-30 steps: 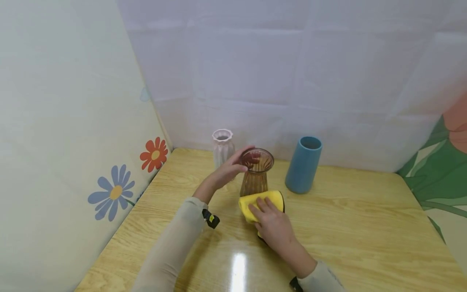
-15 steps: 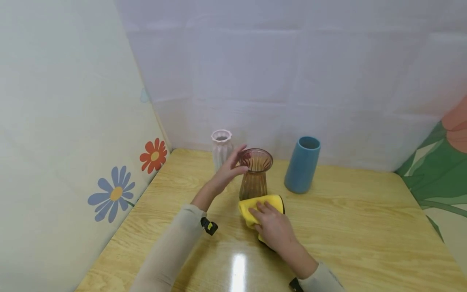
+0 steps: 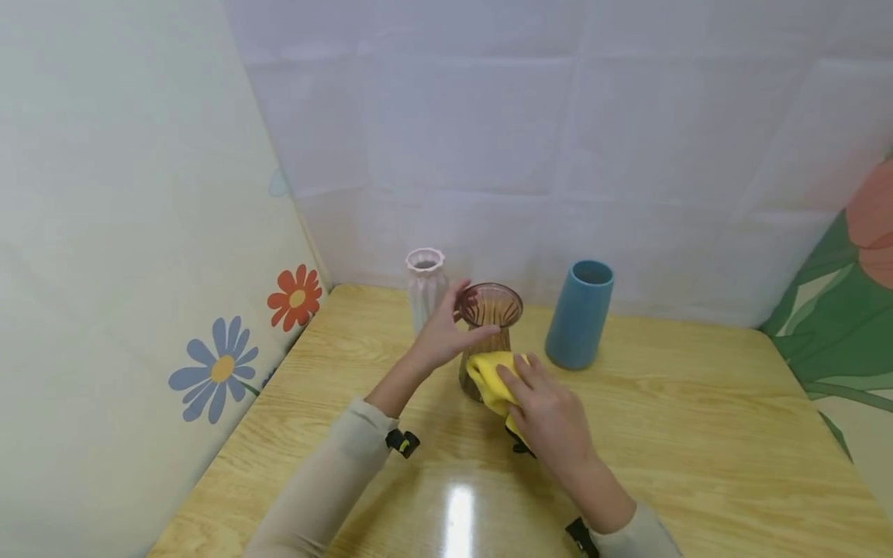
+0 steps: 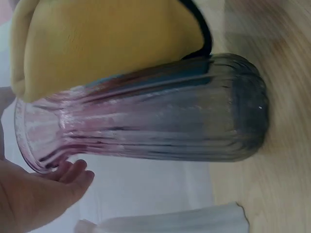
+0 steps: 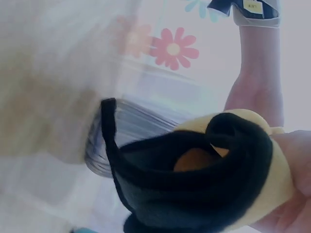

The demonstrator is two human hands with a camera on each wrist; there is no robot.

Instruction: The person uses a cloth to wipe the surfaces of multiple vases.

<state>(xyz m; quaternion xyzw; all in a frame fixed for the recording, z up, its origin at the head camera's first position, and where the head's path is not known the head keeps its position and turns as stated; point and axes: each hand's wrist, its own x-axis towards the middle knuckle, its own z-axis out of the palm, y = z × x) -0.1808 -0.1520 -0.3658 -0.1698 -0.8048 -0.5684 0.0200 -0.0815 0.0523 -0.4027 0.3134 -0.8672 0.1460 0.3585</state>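
A ribbed, amber-purple glass vase (image 3: 491, 308) stands upright on the wooden table, its rim flared. My left hand (image 3: 446, 337) holds it just under the rim, thumb across the front and fingers at the far side. In the left wrist view, curled fingertips (image 4: 77, 177) sit at the vase's neck. My right hand (image 3: 558, 415) grips a folded yellow cloth (image 3: 490, 380) with dark edging against the front of the vase. The right wrist view shows the cloth's dark underside (image 5: 194, 204), bunched beside the glass.
A white fluted vase (image 3: 424, 294) is just behind my left hand. To the right stands a blue tapered vase (image 3: 580, 318). The wooden table (image 3: 698, 434) meets a white sheet (image 3: 488, 139) at the back and a flower-printed cloth (image 3: 125, 232) at the left.
The right hand has lifted the yellow cloth slightly and shifted right, bunching it more and uncovering the vase's lower left. The left thumb has moved further across the vase's front.
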